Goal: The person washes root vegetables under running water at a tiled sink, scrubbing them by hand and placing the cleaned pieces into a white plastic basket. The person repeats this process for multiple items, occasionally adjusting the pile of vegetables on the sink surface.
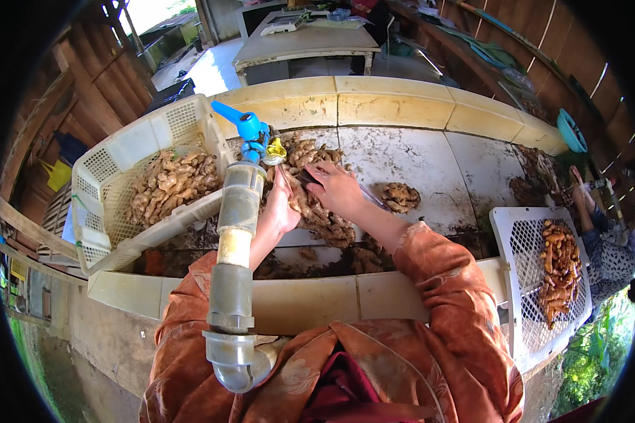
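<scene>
Ginger btwn L hand, R hand

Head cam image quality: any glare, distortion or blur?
Head view: fisheye bowing the far tiled ledge, with black corners; head view: glare washing out the floor at upper left; head view: right hand bright, no obvious motion blur.

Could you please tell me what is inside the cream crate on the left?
Knobbly brown roots lie heaped in the cream crate; the floor beneath them is covered and cannot be seen.
</scene>
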A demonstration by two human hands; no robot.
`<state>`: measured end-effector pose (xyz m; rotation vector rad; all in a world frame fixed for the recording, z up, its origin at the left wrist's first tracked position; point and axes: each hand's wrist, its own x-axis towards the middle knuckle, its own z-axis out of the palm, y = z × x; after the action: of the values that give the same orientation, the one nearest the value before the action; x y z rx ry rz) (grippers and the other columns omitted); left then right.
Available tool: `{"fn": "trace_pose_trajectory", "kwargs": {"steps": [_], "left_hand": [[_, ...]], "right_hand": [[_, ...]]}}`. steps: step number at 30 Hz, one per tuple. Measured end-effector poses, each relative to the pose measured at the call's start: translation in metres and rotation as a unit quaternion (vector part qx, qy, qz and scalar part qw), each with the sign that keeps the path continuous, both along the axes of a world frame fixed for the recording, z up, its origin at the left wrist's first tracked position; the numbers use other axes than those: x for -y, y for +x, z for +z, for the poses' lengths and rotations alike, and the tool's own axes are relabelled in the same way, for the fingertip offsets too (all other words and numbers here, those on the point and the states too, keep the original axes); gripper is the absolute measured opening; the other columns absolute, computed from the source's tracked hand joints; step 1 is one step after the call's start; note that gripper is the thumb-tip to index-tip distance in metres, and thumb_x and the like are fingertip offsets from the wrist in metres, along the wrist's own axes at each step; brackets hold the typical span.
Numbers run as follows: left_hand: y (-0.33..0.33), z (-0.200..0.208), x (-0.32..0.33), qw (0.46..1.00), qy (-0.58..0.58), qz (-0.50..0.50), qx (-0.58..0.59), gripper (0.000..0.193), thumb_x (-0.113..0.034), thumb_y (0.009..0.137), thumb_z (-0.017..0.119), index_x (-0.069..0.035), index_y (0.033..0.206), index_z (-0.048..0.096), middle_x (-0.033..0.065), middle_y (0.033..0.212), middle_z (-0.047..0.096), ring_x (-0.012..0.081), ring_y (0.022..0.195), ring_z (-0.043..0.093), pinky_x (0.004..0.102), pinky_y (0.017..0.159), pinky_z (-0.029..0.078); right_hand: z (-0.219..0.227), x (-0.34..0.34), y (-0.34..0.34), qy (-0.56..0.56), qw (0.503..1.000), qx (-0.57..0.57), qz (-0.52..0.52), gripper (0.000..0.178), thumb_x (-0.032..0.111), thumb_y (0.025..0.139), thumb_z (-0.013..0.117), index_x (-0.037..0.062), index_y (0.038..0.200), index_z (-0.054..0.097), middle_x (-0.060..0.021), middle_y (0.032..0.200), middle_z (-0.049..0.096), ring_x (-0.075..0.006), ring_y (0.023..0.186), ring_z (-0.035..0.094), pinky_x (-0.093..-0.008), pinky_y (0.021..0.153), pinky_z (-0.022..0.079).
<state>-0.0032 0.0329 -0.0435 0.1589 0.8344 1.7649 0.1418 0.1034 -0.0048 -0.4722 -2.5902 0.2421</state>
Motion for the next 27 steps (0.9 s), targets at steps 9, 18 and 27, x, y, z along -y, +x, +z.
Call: {"fn": "trace_pose_trajectory", "kwargs": {"steps": [9, 18, 27], "left_hand": [[0.026, 0.042, 0.012, 0.984, -0.142, -0.089, -0.054, 0.093, -0.083, 0.066, 0.037, -0.008, 0.118, 0.048, 0.0091, 0.119, 0.053, 0.0226, 0.108, 0.053, 0.0391, 0.089, 0.043], [-0.005, 0.025, 0.004, 0.967, -0.186, -0.113, -0.134, 0.087, -0.084, 0.067, 0.034, -0.021, 0.126, 0.044, 0.0118, 0.127, 0.046, 0.0269, 0.115, 0.048, 0.0501, 0.092, 0.038], [0.003, 0.020, 0.000, 0.972, -0.188, -0.003, -0.140, 0.082, -0.079, 0.068, 0.044, -0.009, 0.110, 0.056, 0.0095, 0.106, 0.059, 0.0235, 0.101, 0.056, 0.0473, 0.084, 0.044]], "right_hand": [[0.000, 0.000, 0.000, 0.061, 0.998, 0.014, 0.030, 0.044, 0.033, 0.079, 0.059, 0.0220, 0.121, 0.051, -0.0036, 0.112, 0.052, -0.0250, 0.100, 0.052, -0.0448, 0.079, 0.042], [-0.003, 0.008, 0.003, 0.090, 0.993, 0.026, 0.075, 0.051, 0.031, 0.074, 0.064, 0.0287, 0.123, 0.050, 0.0029, 0.116, 0.051, -0.0219, 0.097, 0.052, -0.0407, 0.079, 0.040], [0.004, -0.026, 0.002, -0.218, 0.974, 0.021, -0.050, 0.042, 0.033, 0.086, 0.055, 0.0160, 0.124, 0.051, -0.0153, 0.121, 0.051, -0.0354, 0.106, 0.053, -0.0390, 0.089, 0.044]]}}
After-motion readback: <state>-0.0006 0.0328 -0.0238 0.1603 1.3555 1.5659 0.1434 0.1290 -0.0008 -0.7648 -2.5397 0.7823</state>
